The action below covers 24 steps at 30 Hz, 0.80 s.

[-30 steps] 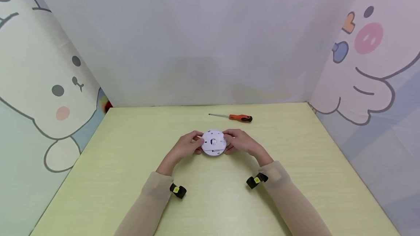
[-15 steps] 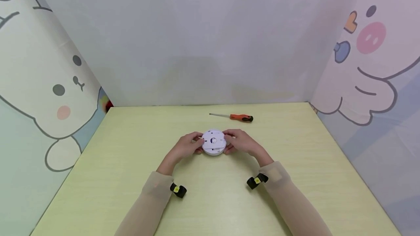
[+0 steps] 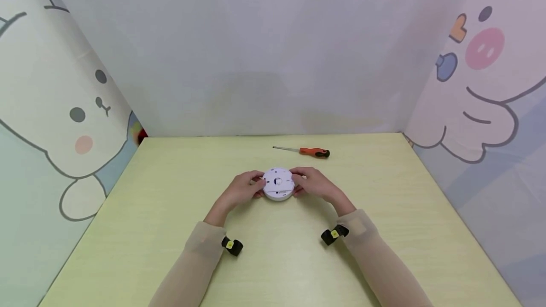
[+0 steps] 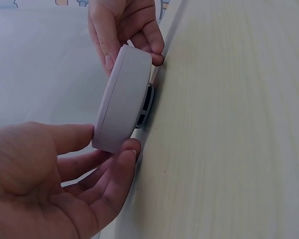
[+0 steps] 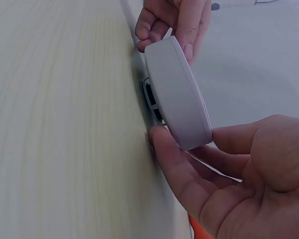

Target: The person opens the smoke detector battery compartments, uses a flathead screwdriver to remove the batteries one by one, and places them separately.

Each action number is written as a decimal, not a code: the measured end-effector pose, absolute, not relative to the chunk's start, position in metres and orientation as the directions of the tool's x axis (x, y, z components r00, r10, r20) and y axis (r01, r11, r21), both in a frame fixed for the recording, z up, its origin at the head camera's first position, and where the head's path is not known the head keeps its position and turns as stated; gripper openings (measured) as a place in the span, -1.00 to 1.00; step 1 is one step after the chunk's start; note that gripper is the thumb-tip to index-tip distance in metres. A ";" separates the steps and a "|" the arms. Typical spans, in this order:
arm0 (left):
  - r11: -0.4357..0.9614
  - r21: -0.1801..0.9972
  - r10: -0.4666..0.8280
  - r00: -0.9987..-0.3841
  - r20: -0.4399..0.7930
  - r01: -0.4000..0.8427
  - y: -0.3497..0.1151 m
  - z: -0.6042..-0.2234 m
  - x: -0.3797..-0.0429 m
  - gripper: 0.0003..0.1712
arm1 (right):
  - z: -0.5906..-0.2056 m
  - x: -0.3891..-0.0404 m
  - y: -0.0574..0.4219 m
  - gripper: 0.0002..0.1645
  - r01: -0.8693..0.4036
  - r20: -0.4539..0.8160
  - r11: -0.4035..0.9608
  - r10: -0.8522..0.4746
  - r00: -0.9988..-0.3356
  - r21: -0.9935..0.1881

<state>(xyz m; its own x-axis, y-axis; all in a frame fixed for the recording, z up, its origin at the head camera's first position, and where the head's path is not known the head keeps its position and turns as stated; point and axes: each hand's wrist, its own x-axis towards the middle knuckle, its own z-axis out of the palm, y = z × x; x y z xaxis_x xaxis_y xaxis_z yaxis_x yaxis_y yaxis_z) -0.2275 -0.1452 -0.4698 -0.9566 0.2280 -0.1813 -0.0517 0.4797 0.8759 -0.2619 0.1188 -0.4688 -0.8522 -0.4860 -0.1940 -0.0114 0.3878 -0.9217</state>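
Note:
A white round smoke detector (image 3: pixel 278 188) is held between both hands, its flat back with small slots and a round centre hole facing up. The left hand (image 3: pixel 244 188) pinches its left edge, thumb on top and fingers beneath. On the opposite edge, the right hand (image 3: pixel 316 185) grips it in the same way. In the left wrist view, the smoke detector (image 4: pixel 120 97) shows its smooth side wall and a dark vented bump on its underside, close over the table. The right wrist view shows that side wall of the smoke detector (image 5: pixel 177 94) too, with fingertips beside the bump.
A screwdriver (image 3: pixel 313 152) with an orange and black handle lies behind the hands on the pale wood table (image 3: pixel 170 165). Small black cameras are strapped to the left sleeve (image 3: pixel 202 243) and right sleeve (image 3: pixel 362 231). Cartoon-printed cloth walls stand around the table.
The smoke detector has tilted slightly, so more of its near side wall shows in the head view. Both hands keep their grip in nearly the same place.

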 end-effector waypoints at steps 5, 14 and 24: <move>0.494 0.868 0.221 -0.959 -0.176 -0.046 -0.145 -0.470 -0.228 -0.58 | -0.468 -0.262 0.119 -0.49 -0.035 -0.181 0.399 -0.490 -0.852 -0.916; 0.542 0.840 0.233 -0.962 -0.144 0.005 -0.147 -0.471 -0.229 -0.55 | -0.468 -0.266 0.123 -0.45 -0.083 -0.183 0.462 -0.503 -0.845 -0.883; 0.581 0.811 0.234 -0.969 -0.084 0.070 -0.153 -0.463 -0.228 -0.49 | -0.460 -0.264 0.129 -0.38 -0.144 -0.166 0.498 -0.527 -0.834 -0.855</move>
<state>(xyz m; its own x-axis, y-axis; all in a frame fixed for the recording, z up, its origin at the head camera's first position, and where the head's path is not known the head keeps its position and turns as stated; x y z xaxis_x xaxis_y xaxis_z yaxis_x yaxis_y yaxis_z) -0.2283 -0.1526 -0.4629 -0.9686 0.2339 -0.0844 0.0697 0.5810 0.8109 -0.2635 0.1289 -0.4600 -0.8338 -0.5265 -0.1661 -0.1444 0.4983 -0.8549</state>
